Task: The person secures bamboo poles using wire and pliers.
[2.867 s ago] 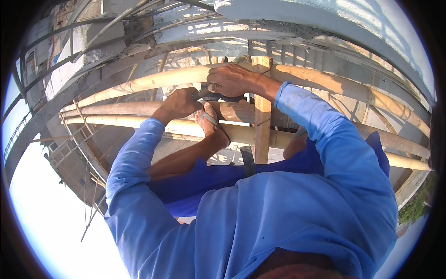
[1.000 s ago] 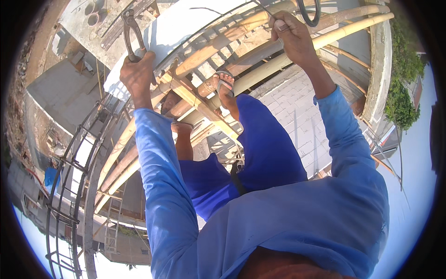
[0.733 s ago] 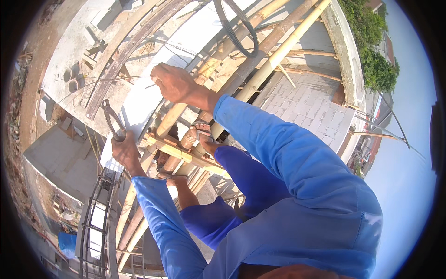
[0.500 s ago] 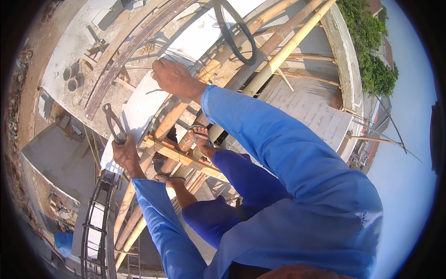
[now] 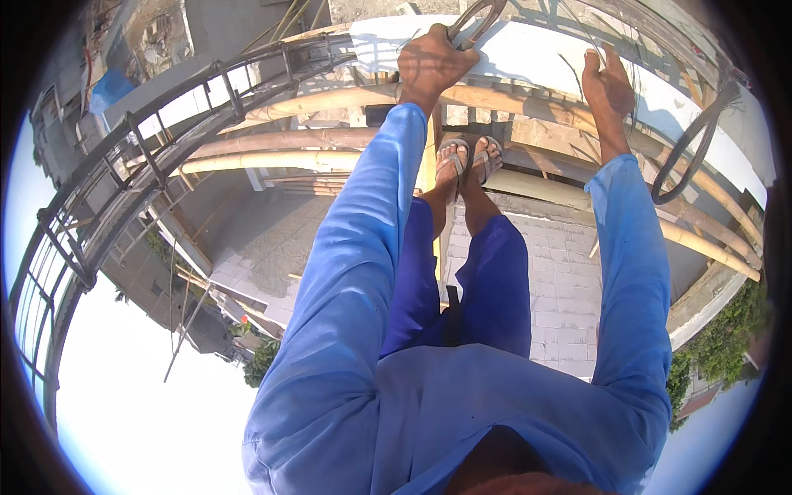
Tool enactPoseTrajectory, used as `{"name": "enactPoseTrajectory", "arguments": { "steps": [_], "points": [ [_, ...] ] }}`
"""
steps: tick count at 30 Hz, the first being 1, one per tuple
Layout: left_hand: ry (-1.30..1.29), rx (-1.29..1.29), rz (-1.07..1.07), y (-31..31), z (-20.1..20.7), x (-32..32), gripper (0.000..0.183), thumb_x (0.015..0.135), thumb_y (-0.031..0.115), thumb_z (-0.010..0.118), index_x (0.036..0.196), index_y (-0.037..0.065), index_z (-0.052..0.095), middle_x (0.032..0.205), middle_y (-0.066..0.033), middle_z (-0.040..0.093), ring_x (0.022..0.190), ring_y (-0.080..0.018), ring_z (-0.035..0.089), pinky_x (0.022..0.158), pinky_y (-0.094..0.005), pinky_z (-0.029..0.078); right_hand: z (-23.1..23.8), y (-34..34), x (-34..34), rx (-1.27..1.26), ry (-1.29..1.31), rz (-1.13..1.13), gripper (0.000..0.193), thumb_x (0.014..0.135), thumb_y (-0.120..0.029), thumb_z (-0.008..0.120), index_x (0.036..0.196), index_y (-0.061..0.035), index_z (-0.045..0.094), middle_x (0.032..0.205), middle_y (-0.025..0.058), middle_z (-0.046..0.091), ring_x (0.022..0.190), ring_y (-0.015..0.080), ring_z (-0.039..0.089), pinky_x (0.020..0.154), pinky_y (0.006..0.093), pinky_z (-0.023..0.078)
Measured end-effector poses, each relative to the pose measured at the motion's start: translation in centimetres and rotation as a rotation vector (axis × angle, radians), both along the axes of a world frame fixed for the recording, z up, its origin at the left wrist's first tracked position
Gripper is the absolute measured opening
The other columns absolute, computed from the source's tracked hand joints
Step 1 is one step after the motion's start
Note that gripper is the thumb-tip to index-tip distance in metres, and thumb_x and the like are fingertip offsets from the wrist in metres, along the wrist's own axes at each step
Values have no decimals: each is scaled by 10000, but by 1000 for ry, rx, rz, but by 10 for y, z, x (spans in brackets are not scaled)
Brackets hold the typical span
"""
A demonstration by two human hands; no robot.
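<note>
Gripping dark pincers (image 5: 474, 26) by the ends of the handles in the left hand (image 5: 435, 62), over the left end of the white beam (image 5: 536, 62). Reaching with the right hand (image 5: 608, 89) over the near edge of the same beam, farther right, with part-curled fingers; cannot tell whether pinching any wire. Just left of those fingers, showing a thin wire (image 5: 570, 68); farther right, a coil (image 5: 723, 103) across the beam's near edge.

Below that edge, standing in sandals (image 5: 450, 165) on bamboo poles (image 5: 280, 142), beside a wooden board (image 5: 429, 165), with 1 steel cage (image 5: 134, 124) off to the left and pale blocks (image 5: 565, 280) beneath.

Could drop the pincers past the near edge through a loose hold. Could slip on round poles, with outstretched arms upsetting balance, and fall toward the blocks. Could prick a bare finger on the wire's tip, or snag the coil by swinging the right arm outward.
</note>
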State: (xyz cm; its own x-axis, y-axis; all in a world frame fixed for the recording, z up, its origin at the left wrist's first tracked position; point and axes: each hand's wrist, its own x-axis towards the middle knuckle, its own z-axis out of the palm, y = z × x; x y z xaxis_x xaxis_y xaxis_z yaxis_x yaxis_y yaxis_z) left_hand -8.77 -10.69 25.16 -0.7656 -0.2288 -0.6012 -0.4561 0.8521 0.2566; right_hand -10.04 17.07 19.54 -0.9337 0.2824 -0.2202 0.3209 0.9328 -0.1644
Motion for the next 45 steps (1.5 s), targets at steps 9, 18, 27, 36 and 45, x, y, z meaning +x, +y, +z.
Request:
{"name": "enactPoseTrajectory", "arguments": {
  "steps": [9, 18, 27, 36, 45],
  "points": [
    [51, 100, 72, -14, 6, 12, 535, 662, 462, 661, 984, 35, 633, 865, -177, 672, 825, -304, 661, 765, -383, 512, 11, -25, 8, -29, 52, 16, 446, 849, -433, 487, 1189, -160, 581, 1076, 123, 647, 979, 309, 617, 830, 389, 469],
    [85, 113, 15, -11, -2, 8, 525, 659, 458, 664, 964, 33, 629, 847, -176, 673, 807, -313, 664, 741, -375, 519, 12, -20, 3, -4, 136, 52, 455, 834, -447, 447, 1151, -156, 595, 1013, 155, 657, 938, 331, 624, 792, 416, 482],
    [76, 164, 135, -4, 2, 7, 407, 711, 409, 599, 973, 98, 630, 827, -191, 661, 780, -364, 648, 723, -430, 519, 22, -25, 3, -77, 92, -20, 423, 821, -397, 484, 1128, -128, 598, 987, 154, 661, 891, 342, 632, 766, 425, 483],
    [245, 69, 122, -3, -16, 13, 405, 687, 401, 614, 929, 77, 631, 773, -195, 651, 726, -378, 639, 687, -441, 520, 13, -21, 3, -86, 240, 102, 395, 809, -320, 501, 1086, -60, 608, 940, 161, 659, 844, 330, 635, 733, 421, 495],
    [443, -38, 48, -7, -45, 29, 318, 738, 375, 585, 875, 88, 602, 720, -180, 619, 670, -328, 631, 592, -463, 502, 18, -37, 6, 38, 119, 6, 391, 828, -364, 489, 1124, -131, 593, 1005, 130, 653, 925, 305, 622, 787, 431, 469]
  ]
}}
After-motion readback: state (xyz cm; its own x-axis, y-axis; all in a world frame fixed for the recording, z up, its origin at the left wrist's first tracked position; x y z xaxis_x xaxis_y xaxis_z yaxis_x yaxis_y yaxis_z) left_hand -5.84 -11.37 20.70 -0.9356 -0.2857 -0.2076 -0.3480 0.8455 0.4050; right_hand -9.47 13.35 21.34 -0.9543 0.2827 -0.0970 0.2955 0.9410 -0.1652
